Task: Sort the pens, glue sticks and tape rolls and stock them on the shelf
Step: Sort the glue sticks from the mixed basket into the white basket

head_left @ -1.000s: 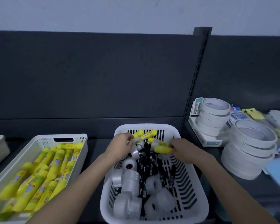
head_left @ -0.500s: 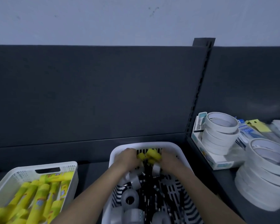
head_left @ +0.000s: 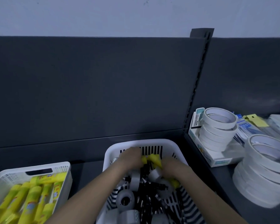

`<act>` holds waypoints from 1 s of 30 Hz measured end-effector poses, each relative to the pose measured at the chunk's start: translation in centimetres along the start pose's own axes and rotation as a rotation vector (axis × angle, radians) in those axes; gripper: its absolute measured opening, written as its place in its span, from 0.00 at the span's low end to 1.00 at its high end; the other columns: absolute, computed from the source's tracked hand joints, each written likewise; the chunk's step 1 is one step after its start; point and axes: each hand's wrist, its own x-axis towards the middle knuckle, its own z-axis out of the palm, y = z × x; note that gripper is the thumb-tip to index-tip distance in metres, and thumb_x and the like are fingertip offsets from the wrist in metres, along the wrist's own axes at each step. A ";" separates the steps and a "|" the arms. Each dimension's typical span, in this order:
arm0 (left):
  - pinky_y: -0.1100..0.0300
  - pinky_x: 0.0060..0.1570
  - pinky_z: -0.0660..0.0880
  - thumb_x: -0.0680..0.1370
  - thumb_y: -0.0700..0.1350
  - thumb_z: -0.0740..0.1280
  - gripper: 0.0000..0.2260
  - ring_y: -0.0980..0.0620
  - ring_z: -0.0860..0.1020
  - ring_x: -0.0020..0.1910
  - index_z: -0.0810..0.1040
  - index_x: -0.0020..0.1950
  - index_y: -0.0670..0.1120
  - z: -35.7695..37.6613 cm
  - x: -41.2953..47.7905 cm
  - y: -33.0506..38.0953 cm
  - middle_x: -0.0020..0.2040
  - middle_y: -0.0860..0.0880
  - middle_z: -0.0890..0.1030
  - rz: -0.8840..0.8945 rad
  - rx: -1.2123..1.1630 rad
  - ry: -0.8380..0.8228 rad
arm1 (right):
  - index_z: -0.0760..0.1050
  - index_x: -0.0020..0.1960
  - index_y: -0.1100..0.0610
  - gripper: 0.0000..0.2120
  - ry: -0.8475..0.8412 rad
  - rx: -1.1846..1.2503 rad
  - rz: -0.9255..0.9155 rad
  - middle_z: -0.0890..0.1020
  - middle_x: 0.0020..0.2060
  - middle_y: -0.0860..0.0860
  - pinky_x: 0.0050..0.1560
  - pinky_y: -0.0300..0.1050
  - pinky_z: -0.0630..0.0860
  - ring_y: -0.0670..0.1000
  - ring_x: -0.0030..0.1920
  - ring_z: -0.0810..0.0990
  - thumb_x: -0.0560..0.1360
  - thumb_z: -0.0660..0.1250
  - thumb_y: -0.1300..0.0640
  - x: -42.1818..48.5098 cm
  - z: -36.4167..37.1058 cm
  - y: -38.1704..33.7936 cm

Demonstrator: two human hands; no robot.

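Both hands have moved from mid-basket to the far end of the mixed basket [head_left: 176, 147], gathering glue sticks: the left hand [head_left: 131, 156] and the right hand [head_left: 171, 165] now each clamp their grip on yellow glue sticks [head_left: 153, 158] bunched between them. Sorting looks well under way (the glue-stick tray [head_left: 64, 167] at left is already fairly full). Grey tape rolls [head_left: 125, 198] and black pens [head_left: 145, 188] remain tangled in the basket, crowding any pull. Farther right, stacked white tape rolls [head_left: 217, 126] sit on the shelf.
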 end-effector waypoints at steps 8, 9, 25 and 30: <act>0.53 0.56 0.72 0.77 0.39 0.60 0.13 0.44 0.72 0.62 0.75 0.61 0.41 1.3 0.2 1.9 0.62 0.43 0.73 0.000 0.311 0.126 | 0.63 0.68 0.63 0.19 0.077 0.143 0.008 0.75 0.61 0.60 0.42 0.43 0.68 0.54 0.56 0.76 0.78 0.58 0.62 -0.5 0.8 -0.1; 0.53 0.56 0.72 0.77 0.38 0.60 0.13 0.44 0.73 0.62 0.75 0.60 0.41 1.5 0.3 1.8 0.62 0.43 0.74 -0.007 0.313 0.137 | 0.64 0.67 0.64 0.18 0.084 0.144 -0.001 0.76 0.59 0.60 0.41 0.42 0.67 0.54 0.54 0.76 0.78 0.58 0.62 -0.8 0.8 0.0; 0.57 0.37 0.70 0.72 0.43 0.71 0.07 0.47 0.76 0.35 0.82 0.48 0.43 -5.0 -3.0 0.8 0.40 0.43 0.82 0.077 -0.478 0.540 | 0.73 0.54 0.63 0.08 0.317 1.085 -0.245 0.77 0.45 0.58 0.39 0.42 0.73 0.53 0.42 0.76 0.77 0.62 0.60 -6.0 0.3 2.6; 0.59 0.27 0.74 0.71 0.42 0.74 0.08 0.46 0.74 0.25 0.82 0.49 0.44 -6.7 -7.3 0.4 0.29 0.48 0.78 0.040 -0.781 0.563 | 0.73 0.52 0.60 0.05 0.292 1.109 -0.329 0.78 0.44 0.57 0.32 0.35 0.74 0.50 0.39 0.77 0.79 0.61 0.60 -8.4 0.1 1.5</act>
